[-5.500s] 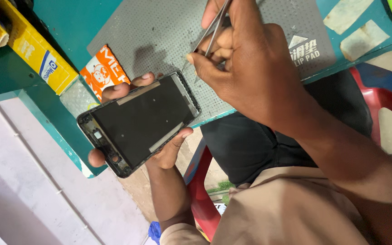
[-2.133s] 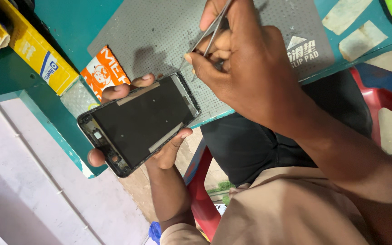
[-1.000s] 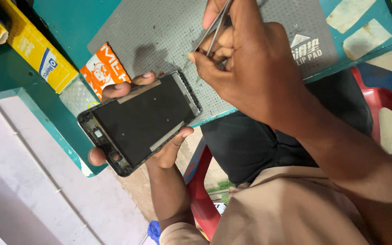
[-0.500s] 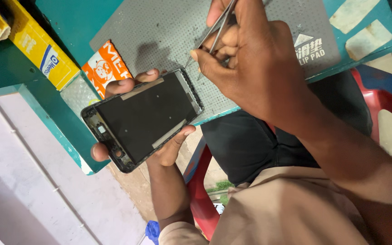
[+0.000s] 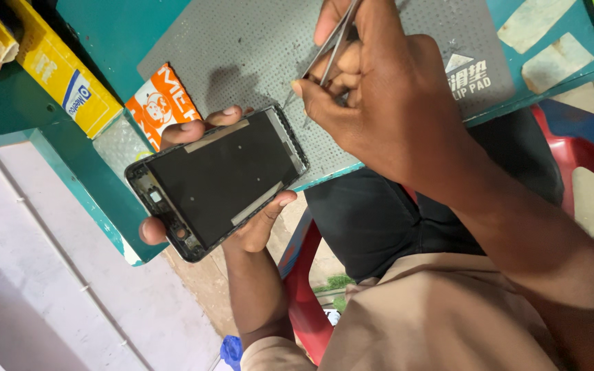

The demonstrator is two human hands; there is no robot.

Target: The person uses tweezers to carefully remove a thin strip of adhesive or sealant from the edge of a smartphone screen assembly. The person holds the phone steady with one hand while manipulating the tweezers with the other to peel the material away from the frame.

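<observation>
My left hand [image 5: 256, 223] holds a black phone frame [image 5: 218, 180] from below, its inner side up, with fingertips curled over its far edge. The phone is tilted, its top end pointing left, over the table's near edge. My right hand [image 5: 386, 103] pinches metal tweezers [image 5: 328, 51] just above and right of the phone's right end. The tweezers' tips point down toward the grey repair mat [image 5: 256, 48] near the phone's corner. Whether the tips hold anything is too small to tell.
The grey mat lies on a green table [image 5: 118, 27]. An orange packet [image 5: 159, 103] sits by the mat's left corner, and yellow boxes [image 5: 63, 75] lie further left. Pale tape strips [image 5: 544, 31] are at the top right. A red chair [image 5: 586, 151] is under me.
The phone and my left hand have shifted slightly up and right in view. My right hand keeps its grip on the tweezers in nearly the same spot.
</observation>
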